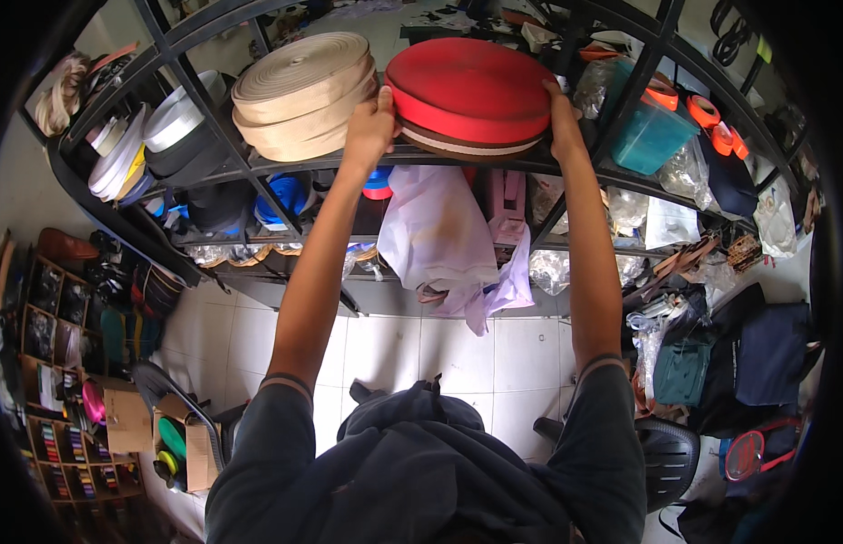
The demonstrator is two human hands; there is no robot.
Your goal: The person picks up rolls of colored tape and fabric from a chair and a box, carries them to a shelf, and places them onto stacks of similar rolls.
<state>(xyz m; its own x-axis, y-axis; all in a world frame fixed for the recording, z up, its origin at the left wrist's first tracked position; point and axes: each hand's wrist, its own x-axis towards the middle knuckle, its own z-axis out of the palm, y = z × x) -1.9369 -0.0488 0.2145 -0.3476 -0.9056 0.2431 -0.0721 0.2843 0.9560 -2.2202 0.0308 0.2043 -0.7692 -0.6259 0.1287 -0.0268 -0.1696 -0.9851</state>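
On the shelf in front of me lies a large flat roll of red webbing [471,86], on top of a thinner brown and pale roll [476,147]. My left hand [371,127] grips its left edge, thumb up against the red side. The right edge is held by my right hand [565,118], whose fingers are partly hidden behind the roll. Both arms reach forward, almost straight. Just left of my left hand stands a stack of cream webbing rolls [299,95], close beside the red one.
Black metal bars [190,68] frame the shelf. White and black rolls [176,122] sit at left; a teal bin [652,136] with orange rolls stands at right. A pale plastic bag [439,227] hangs below. Black chairs [671,462] flank me on the tiled floor [453,349].
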